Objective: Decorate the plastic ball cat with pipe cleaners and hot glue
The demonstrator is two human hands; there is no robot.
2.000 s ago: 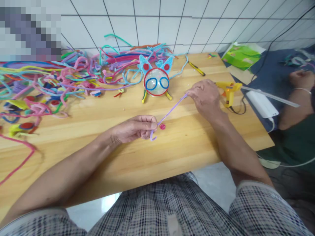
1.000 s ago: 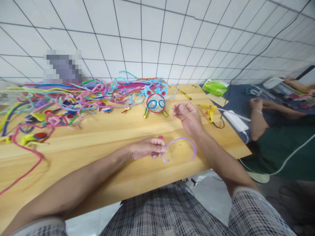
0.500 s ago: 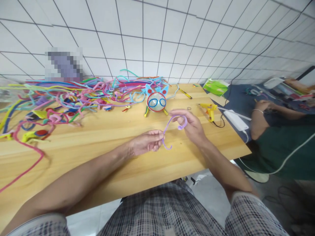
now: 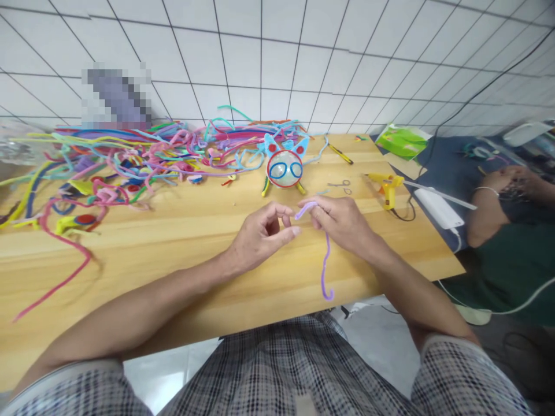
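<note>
A purple pipe cleaner (image 4: 326,263) is pinched in my right hand (image 4: 344,218). One short end sticks out toward the left, and the long part hangs down to a small hook. My left hand (image 4: 262,237) is beside that short end, thumb and fingers apart, with nothing in them. Just beyond both hands stands a round clear figure (image 4: 285,170) with a red rim, blue loops, light blue ears with red dots and yellow-green legs. Small scissors (image 4: 341,185) lie to its right.
Many coloured pipe cleaners (image 4: 143,153) are heaped along the wall at left. A yellow glue gun (image 4: 389,190), a white power strip (image 4: 439,209), a yellow cutter (image 4: 340,153) and a green packet (image 4: 403,141) lie at right. A co-worker's arm (image 4: 488,202) is beyond the table's right edge.
My left hand has let go of the purple pipe cleaner and opened. The right hand now holds it alone near one end, and its other end has swung down.
</note>
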